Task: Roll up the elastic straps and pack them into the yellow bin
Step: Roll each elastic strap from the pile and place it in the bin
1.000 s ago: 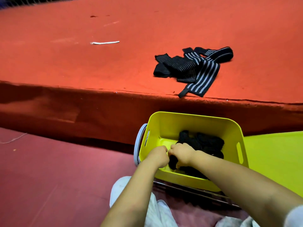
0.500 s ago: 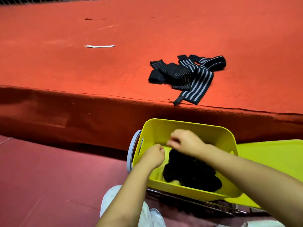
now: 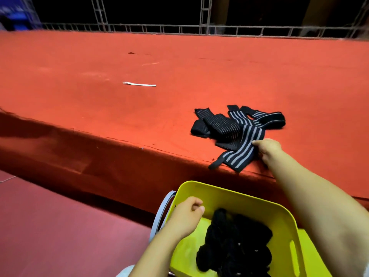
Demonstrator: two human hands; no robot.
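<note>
A pile of black elastic straps [image 3: 229, 126] with grey stripes lies on the red platform near its front edge. My right hand [image 3: 267, 149] reaches up to the pile and grips the edge of the nearest wide striped strap [image 3: 238, 154]. The yellow bin [image 3: 235, 198] stands below the platform in front of me, with several black rolled straps [image 3: 235, 240] inside. My left hand [image 3: 186, 214] hovers over the bin's left rim, fingers curled, holding nothing.
The red carpeted platform [image 3: 139, 108] stretches wide, with a white strip [image 3: 139, 84] lying on it at the left. A metal truss rail [image 3: 199, 30] runs along its far edge. A grey ring [image 3: 159, 214] leans beside the bin. Dark red floor [image 3: 60, 226] lies at the left.
My right hand has left the bin and risen to the platform, taking hold of the striped strap. My left hand stays at the bin's rim. The camera has tilted up.
</note>
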